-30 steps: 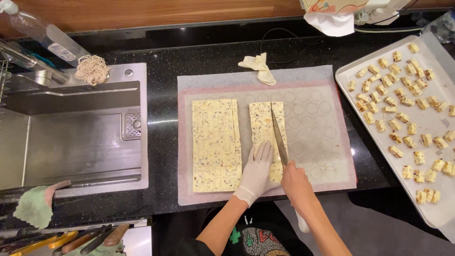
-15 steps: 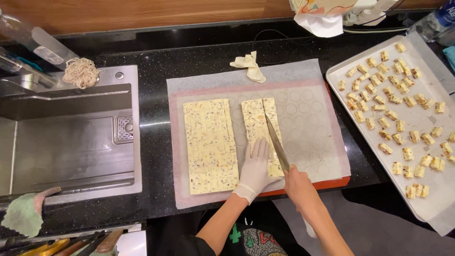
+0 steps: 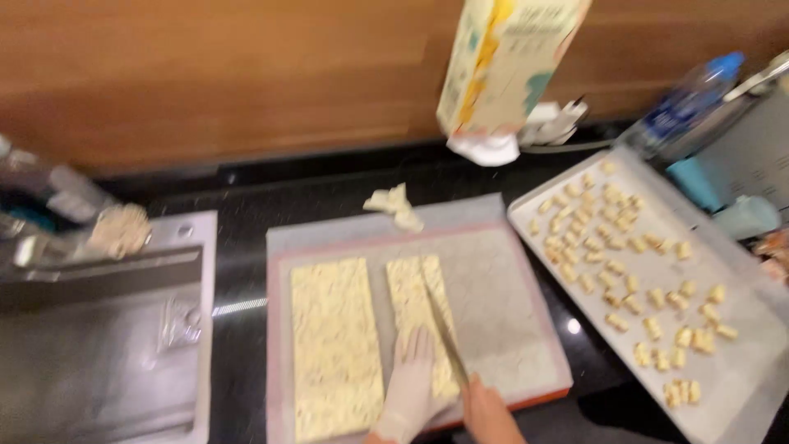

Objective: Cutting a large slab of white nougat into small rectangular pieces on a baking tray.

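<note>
Pale, speckled dough slab [image 3: 421,316] lies lengthwise away from me on the baking mat [image 3: 509,304]. My gloved left hand [image 3: 408,386], fingers together, presses it. My right hand [image 3: 490,413], half cut off, grips the blurred knife [image 3: 444,329], blade along the slab.

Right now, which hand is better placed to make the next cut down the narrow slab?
Probably the right hand: it holds the knife, whose blade already lies along the narrow slab. The gloved left hand rests flat on that slab, steadying it.
</note>
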